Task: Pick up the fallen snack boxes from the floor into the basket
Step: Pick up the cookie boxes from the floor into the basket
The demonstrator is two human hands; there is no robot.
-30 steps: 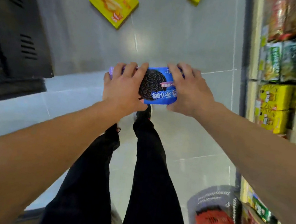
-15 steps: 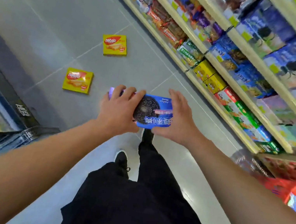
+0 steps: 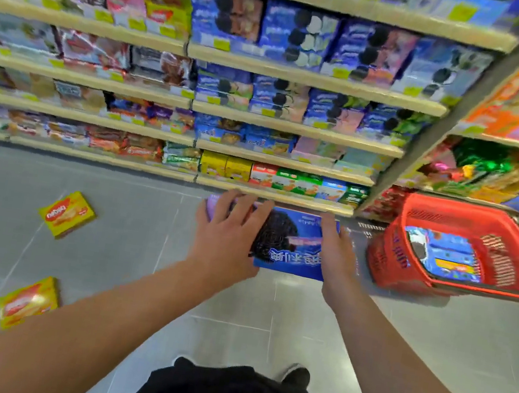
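I hold a blue cookie box (image 3: 292, 245) in front of me at mid-height, gripped at both ends. My left hand (image 3: 228, 235) wraps its left end and my right hand (image 3: 335, 256) grips its right end. The red basket (image 3: 391, 258) stands on the floor to the right, against the shelving, with a blue box (image 3: 442, 256) lying inside. Two yellow snack boxes lie on the grey floor at the left, one farther off (image 3: 66, 213) and one nearer (image 3: 27, 302).
Stocked shelves (image 3: 262, 125) run across the whole back of the view, and a second shelf unit (image 3: 515, 141) stands at the right behind the basket. My legs and a shoe (image 3: 297, 375) are below the box.
My view has swung round from the aisle floor to face the shelves, bringing the red basket fully into sight at the right. Both hands kept their grip on the blue box.
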